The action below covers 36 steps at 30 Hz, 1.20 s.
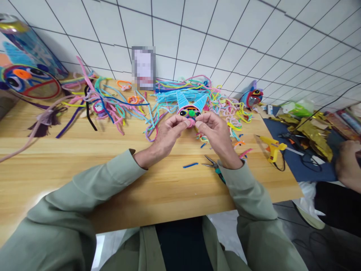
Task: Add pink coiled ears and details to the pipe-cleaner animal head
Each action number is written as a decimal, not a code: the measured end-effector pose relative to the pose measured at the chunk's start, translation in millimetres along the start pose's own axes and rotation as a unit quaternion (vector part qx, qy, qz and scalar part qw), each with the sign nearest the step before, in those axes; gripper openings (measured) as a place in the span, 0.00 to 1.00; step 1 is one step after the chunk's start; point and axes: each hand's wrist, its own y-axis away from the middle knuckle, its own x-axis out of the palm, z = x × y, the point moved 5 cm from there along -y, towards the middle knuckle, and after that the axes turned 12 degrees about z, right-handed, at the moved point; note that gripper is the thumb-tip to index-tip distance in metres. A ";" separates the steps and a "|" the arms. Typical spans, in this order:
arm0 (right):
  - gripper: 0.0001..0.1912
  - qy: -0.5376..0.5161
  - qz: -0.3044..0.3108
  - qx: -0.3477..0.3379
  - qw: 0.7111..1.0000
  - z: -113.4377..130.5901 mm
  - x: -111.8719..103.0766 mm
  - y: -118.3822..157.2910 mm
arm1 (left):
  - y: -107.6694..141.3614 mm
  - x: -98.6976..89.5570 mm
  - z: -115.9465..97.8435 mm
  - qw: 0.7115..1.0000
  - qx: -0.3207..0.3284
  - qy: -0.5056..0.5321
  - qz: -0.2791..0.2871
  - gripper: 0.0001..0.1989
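My left hand (171, 131) and my right hand (216, 132) come close together above the table, each in a pinch. Between their fingertips is a small curled pink pipe cleaner (191, 123), gripped by both. Just behind it sits a pipe-cleaner animal face (192, 112) with two blue pointed ears, dark eyes and a green nose; its lower part is hidden by my fingers. Pliers (214, 166) with teal handles lie partly under my right forearm. A short blue pipe-cleaner piece (190, 165) lies to their left.
Tangled pipe cleaners (104, 98) spread along the wall, beside a blurred upright panel (143, 68). A larger decorated face (34, 82) and a can (31, 41) stand left. Right are a yellow glue gun (272, 146), gold foil (316, 131) and another person's hand (348, 165).
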 end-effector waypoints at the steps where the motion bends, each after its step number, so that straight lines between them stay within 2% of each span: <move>1: 0.14 -0.011 -0.010 -0.004 1.000 -2.4 3.7 0.4 | 0.3 0.2 0.6 1.000 -0.002 0.014 -0.001 0.10; 5: 0.16 -0.073 -0.025 -0.006 0.997 -16.2 23.2 1.5 | 3.2 2.7 2.3 0.997 -0.009 0.074 0.001 0.12; 8: 0.17 -0.092 -0.034 0.002 0.995 -22.2 28.5 1.9 | 5.8 4.9 3.6 0.996 -0.026 0.087 -0.003 0.14; 12: 0.15 -0.059 -0.046 0.014 0.997 -19.2 22.5 2.7 | 6.7 6.3 4.8 0.997 -0.035 0.068 0.002 0.16; 20: 0.13 0.025 -0.032 0.011 0.999 -5.2 14.0 4.0 | 1.9 1.3 -4.5 0.998 0.022 -0.056 0.031 0.14; 24: 0.13 0.057 -0.028 0.003 0.998 -5.2 11.1 3.5 | -0.3 -1.3 -10.8 0.993 0.015 -0.105 0.044 0.17; 32: 0.07 0.139 -0.002 -0.026 0.990 3.5 1.9 0.9 | -6.8 -6.1 -5.2 0.991 -0.018 -0.093 0.098 0.15; 36: 0.09 0.126 0.004 -0.021 0.992 3.2 1.8 0.4 | -6.1 -6.6 -6.2 0.993 -0.025 -0.086 0.078 0.13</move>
